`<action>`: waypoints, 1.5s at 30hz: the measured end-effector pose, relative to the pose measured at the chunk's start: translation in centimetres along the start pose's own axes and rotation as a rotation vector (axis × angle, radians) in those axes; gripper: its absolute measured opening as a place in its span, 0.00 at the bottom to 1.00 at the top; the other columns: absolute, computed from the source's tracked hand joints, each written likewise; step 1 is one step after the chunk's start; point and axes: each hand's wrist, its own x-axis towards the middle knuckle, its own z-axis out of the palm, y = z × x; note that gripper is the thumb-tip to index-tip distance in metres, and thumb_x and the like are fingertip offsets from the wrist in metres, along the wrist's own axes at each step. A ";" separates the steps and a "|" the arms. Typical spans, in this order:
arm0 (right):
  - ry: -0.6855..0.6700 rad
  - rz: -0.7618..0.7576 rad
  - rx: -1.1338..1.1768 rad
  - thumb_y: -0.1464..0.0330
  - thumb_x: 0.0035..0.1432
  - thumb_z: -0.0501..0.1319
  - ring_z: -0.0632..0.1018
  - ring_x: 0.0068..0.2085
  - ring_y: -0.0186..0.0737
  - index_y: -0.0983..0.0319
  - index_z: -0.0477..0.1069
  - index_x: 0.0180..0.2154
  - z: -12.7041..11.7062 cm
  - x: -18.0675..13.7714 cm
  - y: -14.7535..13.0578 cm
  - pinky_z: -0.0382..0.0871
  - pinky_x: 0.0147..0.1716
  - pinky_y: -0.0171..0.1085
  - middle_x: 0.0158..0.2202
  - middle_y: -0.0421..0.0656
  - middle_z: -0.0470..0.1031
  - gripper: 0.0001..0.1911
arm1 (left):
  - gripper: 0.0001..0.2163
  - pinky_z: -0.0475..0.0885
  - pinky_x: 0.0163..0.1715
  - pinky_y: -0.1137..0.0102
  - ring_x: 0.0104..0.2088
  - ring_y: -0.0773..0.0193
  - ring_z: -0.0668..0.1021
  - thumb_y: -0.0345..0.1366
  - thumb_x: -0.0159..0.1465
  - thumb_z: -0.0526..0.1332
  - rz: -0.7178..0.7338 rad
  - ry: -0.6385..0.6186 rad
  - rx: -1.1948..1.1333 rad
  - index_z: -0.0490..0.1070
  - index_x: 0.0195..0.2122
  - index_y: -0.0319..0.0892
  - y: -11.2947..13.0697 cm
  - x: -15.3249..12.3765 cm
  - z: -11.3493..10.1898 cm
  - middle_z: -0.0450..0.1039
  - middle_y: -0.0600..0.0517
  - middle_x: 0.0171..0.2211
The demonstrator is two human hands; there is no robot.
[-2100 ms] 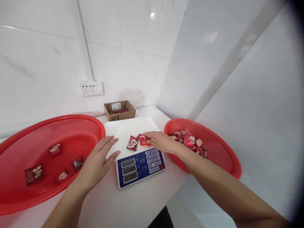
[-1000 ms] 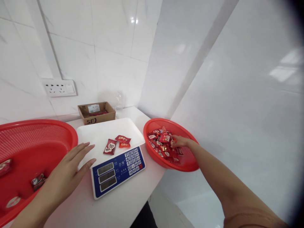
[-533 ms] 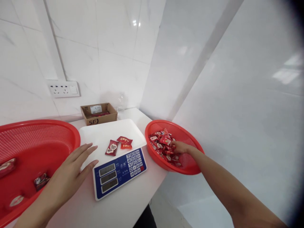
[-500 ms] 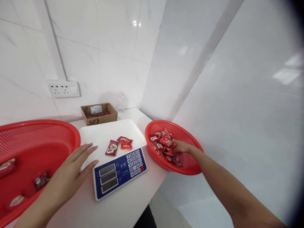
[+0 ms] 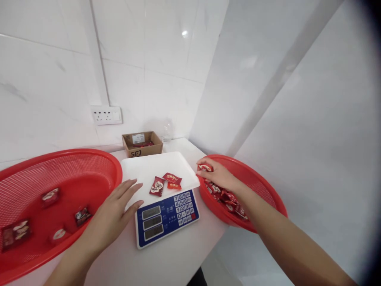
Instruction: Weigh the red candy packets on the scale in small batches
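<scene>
My right hand (image 5: 218,174) pinches a small red wrapped packet (image 5: 205,167) above the near-left rim of the right red basket (image 5: 276,202). More red packets (image 5: 228,198) lie in that basket, partly covered by my wrist and forearm. On the white pan of the digital scale (image 5: 166,220) rest a dark red packet (image 5: 157,186), another red packet (image 5: 172,178) and an orange-red one (image 5: 174,185) tucked against it. My left hand (image 5: 114,212) hovers open at the pan's left edge, fingers spread and holding nothing. The digits on the scale's display are too dim to read.
A large red basket (image 5: 74,153) with several packets stands at the left. Behind the scale is a cardboard box (image 5: 143,150) with red items inside, beside a clear plastic thing (image 5: 167,130). A wall socket (image 5: 106,115) sits above the white table (image 5: 184,242).
My right hand has come up out of the packets and moved left toward the scale with one packet. The view has turned left. My left hand stays open beside the pan.
</scene>
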 end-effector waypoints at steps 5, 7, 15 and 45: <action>-0.229 -0.127 -0.092 0.64 0.52 0.61 0.74 0.34 0.36 0.56 0.68 0.41 5.9 1.6 -3.1 0.66 0.35 0.36 0.32 0.35 0.73 0.13 | 0.21 0.66 0.53 0.58 0.58 0.54 0.66 0.48 0.65 0.49 0.005 -0.003 0.021 0.64 0.55 0.47 0.4 -0.1 -0.7 0.63 0.48 0.58; -0.277 -0.204 -0.158 0.67 0.51 0.62 0.74 0.36 0.37 0.56 0.69 0.42 7.3 2.1 -3.2 0.65 0.37 0.36 0.35 0.36 0.74 0.14 | 0.20 0.67 0.53 0.59 0.57 0.54 0.66 0.47 0.65 0.49 0.014 0.009 0.024 0.64 0.55 0.47 0.4 -0.2 -0.8 0.64 0.48 0.58; -0.213 -0.259 -0.220 0.69 0.56 0.58 0.72 0.46 0.41 0.59 0.67 0.48 7.6 3.0 -2.7 0.64 0.47 0.42 0.47 0.45 0.72 0.16 | 0.20 0.66 0.53 0.58 0.58 0.54 0.65 0.47 0.65 0.49 0.019 -0.003 0.007 0.63 0.56 0.48 0.3 -0.1 -0.9 0.62 0.48 0.59; -0.194 -0.252 -0.173 0.69 0.50 0.64 0.65 0.57 0.45 0.60 0.65 0.53 7.6 2.0 -2.8 0.56 0.57 0.46 0.57 0.48 0.64 0.26 | 0.20 0.66 0.53 0.57 0.58 0.54 0.65 0.45 0.65 0.50 0.048 -0.015 0.033 0.62 0.56 0.47 0.7 -0.4 -1.2 0.62 0.47 0.59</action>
